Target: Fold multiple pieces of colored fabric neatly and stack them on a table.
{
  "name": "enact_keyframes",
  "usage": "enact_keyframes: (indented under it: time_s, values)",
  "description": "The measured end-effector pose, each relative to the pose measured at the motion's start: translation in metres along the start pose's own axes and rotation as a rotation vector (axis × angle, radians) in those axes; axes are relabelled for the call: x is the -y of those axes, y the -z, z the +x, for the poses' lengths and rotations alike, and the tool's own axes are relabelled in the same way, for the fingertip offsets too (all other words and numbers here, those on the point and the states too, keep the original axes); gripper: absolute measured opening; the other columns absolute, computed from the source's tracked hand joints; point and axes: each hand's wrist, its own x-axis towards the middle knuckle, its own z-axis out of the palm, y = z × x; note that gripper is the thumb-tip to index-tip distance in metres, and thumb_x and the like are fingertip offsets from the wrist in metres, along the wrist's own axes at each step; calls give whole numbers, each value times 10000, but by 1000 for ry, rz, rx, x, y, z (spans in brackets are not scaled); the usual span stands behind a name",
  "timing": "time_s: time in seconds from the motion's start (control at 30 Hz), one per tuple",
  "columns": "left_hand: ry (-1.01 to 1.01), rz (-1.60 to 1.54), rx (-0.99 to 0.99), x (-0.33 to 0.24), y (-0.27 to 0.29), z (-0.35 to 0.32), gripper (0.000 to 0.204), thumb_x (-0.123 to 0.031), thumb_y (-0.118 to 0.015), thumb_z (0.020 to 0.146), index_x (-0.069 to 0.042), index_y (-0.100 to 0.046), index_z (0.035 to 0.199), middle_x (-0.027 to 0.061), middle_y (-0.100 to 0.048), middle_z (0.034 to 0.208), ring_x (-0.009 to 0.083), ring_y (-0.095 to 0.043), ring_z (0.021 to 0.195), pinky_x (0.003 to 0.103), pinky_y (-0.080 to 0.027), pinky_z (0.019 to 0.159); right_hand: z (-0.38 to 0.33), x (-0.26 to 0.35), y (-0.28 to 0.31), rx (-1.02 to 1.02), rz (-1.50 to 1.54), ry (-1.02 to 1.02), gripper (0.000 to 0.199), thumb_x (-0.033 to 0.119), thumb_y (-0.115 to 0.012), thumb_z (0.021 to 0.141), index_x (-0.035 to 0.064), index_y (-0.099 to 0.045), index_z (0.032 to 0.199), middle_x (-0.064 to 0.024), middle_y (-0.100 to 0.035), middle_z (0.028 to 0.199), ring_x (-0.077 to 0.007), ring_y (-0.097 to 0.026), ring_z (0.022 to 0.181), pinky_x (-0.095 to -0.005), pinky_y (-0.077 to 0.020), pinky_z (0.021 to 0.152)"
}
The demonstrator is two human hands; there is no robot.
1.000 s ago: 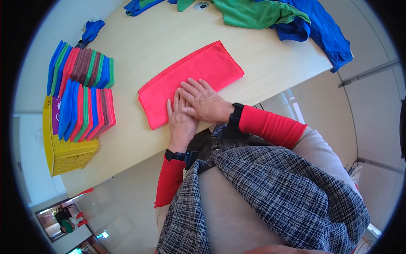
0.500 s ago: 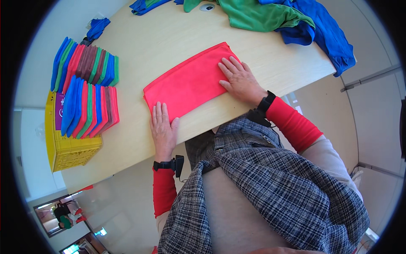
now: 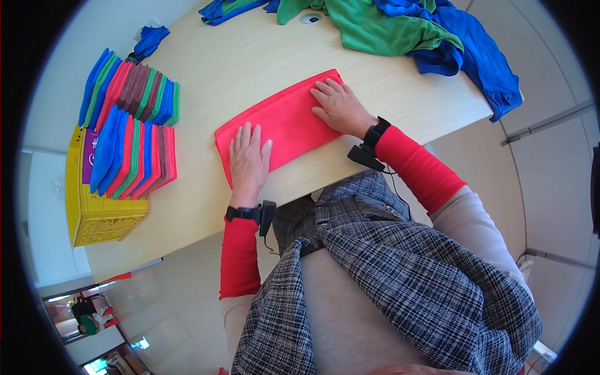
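left hand (image 3: 248, 164) and right hand (image 3: 338, 106) grip released, flat on red cloth (image 3: 284, 122) | folded cloth stacks (image 3: 131, 128) left | green-blue heap (image 3: 406, 28) beyond

Table (image 3: 250, 69): pale wood top, seen curved toward the rim of the view.
Folded cloths (image 3: 131, 125): stacked on edge in two rows at the table's left side, in blue, green, red, pink and brown.
Yellow crate (image 3: 94, 215): set at the table's left corner, just under the nearer row of cloths.
Loose cloths (image 3: 400, 28): heaped green and blue at the far right edge, one blue piece hung over the side.
Small blue cloth (image 3: 150, 40): laid alone near the far left corner.
Round grommet (image 3: 310, 19): sunk in the tabletop beside the heap.
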Motion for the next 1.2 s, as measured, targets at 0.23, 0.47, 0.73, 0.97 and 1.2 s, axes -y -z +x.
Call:
enact_keyframes:
  time_s: [0.23,0.47,0.73,0.97,1.2]
  values:
    - [-7,39,-39,23,-18,7,620,-466,-474,1035,-98,-415,1530,175,-327,1616,359,-267,1505,538,-180,1221,-3,5,-19,-71,-148,27,649,499,-456,1022,73,-425,1511,-162,-379,1579,-379,-288,1483,-495,-207,1223]
    - [174,46,-14,51,-15,6,639,-476,-436,1047,-136,-329,1577,161,-260,1647,347,-201,1531,526,-150,1226,-1,3,-18,-45,-189,13,684,539,-423,1025,101,-378,1548,-156,-337,1608,-365,-262,1501,-501,-183,1230]
    - [189,5,-81,60,-19,-18,659,-501,-448,1032,-121,-357,1563,187,-287,1629,369,-261,1498,532,-196,1210,-7,4,-16,-13,-192,55,681,528,-429,1026,90,-377,1545,-163,-341,1604,-369,-268,1497,-509,-197,1222]
    - [198,-2,-56,46,-12,-43,661,-491,-456,1030,-113,-357,1563,181,-274,1637,362,-259,1502,517,-189,1217,-37,8,-11,-3,-200,74,678,513,-440,1027,74,-378,1540,-179,-345,1598,-386,-264,1496,-513,-208,1216]
    - [205,29,-26,30,-3,-60,664,-492,-468,1024,-118,-362,1563,164,-271,1643,353,-255,1507,521,-172,1224,-65,8,-5,-31,-192,104,674,512,-447,1021,65,-409,1524,-180,-371,1586,-399,-290,1484,-521,-208,1220]
